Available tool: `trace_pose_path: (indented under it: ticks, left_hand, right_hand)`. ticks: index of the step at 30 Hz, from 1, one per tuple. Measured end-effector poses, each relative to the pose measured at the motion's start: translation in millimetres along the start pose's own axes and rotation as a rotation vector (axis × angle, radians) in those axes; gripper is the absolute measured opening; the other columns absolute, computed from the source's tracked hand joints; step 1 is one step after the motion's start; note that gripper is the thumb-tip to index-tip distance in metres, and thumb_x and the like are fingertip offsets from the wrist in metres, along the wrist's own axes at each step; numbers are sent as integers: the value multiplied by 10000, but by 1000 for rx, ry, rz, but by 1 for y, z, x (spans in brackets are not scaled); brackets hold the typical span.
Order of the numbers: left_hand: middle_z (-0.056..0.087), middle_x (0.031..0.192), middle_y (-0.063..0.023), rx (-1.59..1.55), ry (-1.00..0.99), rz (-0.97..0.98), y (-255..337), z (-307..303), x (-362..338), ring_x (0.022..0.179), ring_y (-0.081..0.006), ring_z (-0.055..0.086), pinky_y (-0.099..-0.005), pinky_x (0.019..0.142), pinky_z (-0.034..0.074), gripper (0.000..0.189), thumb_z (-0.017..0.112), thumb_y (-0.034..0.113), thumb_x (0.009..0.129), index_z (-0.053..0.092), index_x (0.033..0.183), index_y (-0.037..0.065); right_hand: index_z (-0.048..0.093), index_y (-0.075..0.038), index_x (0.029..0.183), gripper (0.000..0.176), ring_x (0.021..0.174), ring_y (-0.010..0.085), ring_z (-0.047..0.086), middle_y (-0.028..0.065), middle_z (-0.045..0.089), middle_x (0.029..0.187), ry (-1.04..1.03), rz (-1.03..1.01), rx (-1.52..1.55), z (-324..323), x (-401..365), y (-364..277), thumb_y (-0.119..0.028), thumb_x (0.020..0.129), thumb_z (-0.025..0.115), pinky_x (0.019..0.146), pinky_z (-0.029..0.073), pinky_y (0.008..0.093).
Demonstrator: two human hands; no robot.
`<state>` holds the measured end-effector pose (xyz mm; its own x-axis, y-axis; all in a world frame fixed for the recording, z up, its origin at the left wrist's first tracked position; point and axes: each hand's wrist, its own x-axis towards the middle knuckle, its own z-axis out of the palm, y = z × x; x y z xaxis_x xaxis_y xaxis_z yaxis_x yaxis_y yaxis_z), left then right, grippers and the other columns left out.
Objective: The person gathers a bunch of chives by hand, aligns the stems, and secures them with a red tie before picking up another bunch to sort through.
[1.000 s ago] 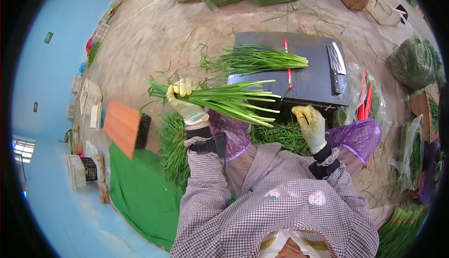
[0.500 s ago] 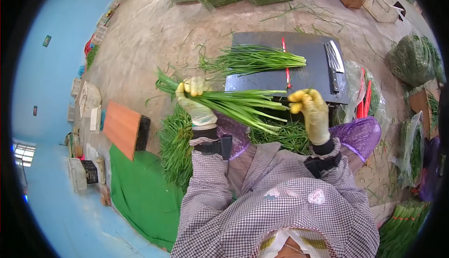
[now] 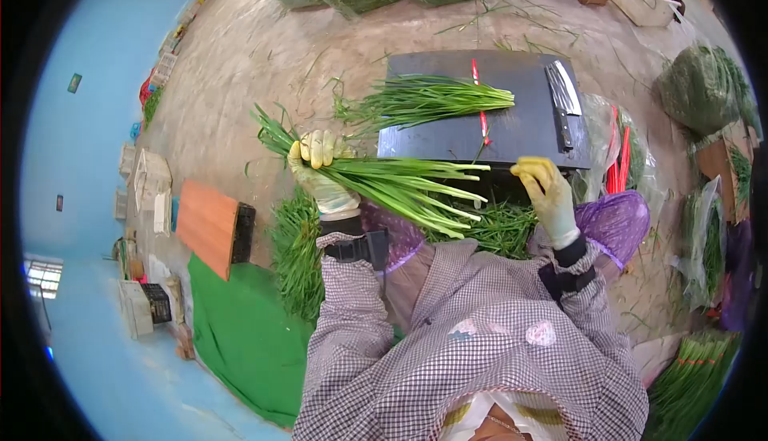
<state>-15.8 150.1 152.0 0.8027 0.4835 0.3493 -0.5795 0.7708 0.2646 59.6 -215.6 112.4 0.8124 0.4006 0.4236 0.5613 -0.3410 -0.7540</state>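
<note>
Clamping the bunch of green stalks (image 3: 400,183) in my left hand (image 3: 320,161), I have the gloved fingers wrapped tight round it near the leafy end. It hangs in the air over my lap, just in front of the black board (image 3: 528,133). The tips fan up to the left and the pale cut ends point right. It should be light, limp and easy to bruise, and loose stalks could slide out, so the hold belongs where it is, snug round the thick middle, with the free end supported.

A second bunch (image 3: 424,99) lies on the board across a red band (image 3: 480,109). My right hand (image 3: 548,193) is curled near the board's front edge, apart from the stalks; I cannot tell whether it holds anything. A knife (image 3: 560,101) lies on the board's right side.

Half a second ago that hand was up against the cut ends; it has since dropped away to the right.
</note>
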Motion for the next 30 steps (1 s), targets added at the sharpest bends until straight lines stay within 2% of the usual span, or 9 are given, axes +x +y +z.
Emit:
trace_pose_path:
  ticks: [3,8,15,20,23,26,27,29,30]
  left_hand:
    - [430,611,66,-29,-65,-39,-9,6,2,571,-75,398,-266,581,345,320,493,248,986,435,681,171]
    - [462,614,68,-32,-130,-47,-9,7,2,574,-80,407,-265,598,364,311,494,240,988,443,689,169]
    - [443,597,35,-79,-87,-43,-6,3,0,587,-100,386,-273,591,337,297,509,250,970,461,692,154]
    - [436,600,38,-96,-31,-46,-7,7,-3,588,-99,390,-276,565,345,300,513,254,966,451,688,161]
    - [431,603,38,-77,-16,-22,-2,5,-2,584,-99,392,-270,542,343,299,508,263,967,453,690,164]
    - [421,608,39,-41,-31,7,9,6,-2,579,-98,390,-268,536,344,298,502,275,969,454,696,168]
    - [417,609,40,-26,-39,14,17,6,-2,578,-98,389,-268,537,345,297,500,279,970,453,698,170]
    - [446,622,63,22,-98,3,29,-5,-1,619,-92,423,-285,592,351,326,478,257,986,432,672,179]
    - [446,619,62,31,-107,-14,28,-2,-1,616,-94,422,-287,592,355,326,480,258,985,431,672,179]
  right_hand:
    - [696,-38,986,139,966,249,641,101,661,1024,-172,-81,89,12,24,-11,-151,905,689,874,509,335]
    - [719,-21,988,170,1040,178,602,74,633,1132,-352,145,605,45,25,-15,-167,901,716,919,480,327]
    - [731,-28,934,91,1031,135,582,47,635,1167,-243,84,505,68,18,-13,-105,898,701,932,467,313]
    - [708,-22,896,80,1018,238,619,121,652,1051,-80,280,768,64,6,-20,-59,896,637,878,501,336]
    - [677,-16,875,121,1001,247,620,126,648,1054,-75,62,342,55,-7,9,-95,925,599,862,507,341]
    - [643,-32,875,153,927,323,642,125,646,990,-90,135,8,37,-42,63,-171,924,603,822,518,379]
    - [679,-57,903,206,881,357,668,115,657,961,-256,294,-192,34,-64,96,-258,899,634,772,532,414]
    - [731,-115,1014,375,878,341,683,108,677,985,-1162,390,-888,14,-72,113,-446,847,673,771,536,462]
    - [727,-109,1042,390,931,336,680,109,683,1047,-1038,314,-902,8,-75,115,-445,851,678,817,528,453]
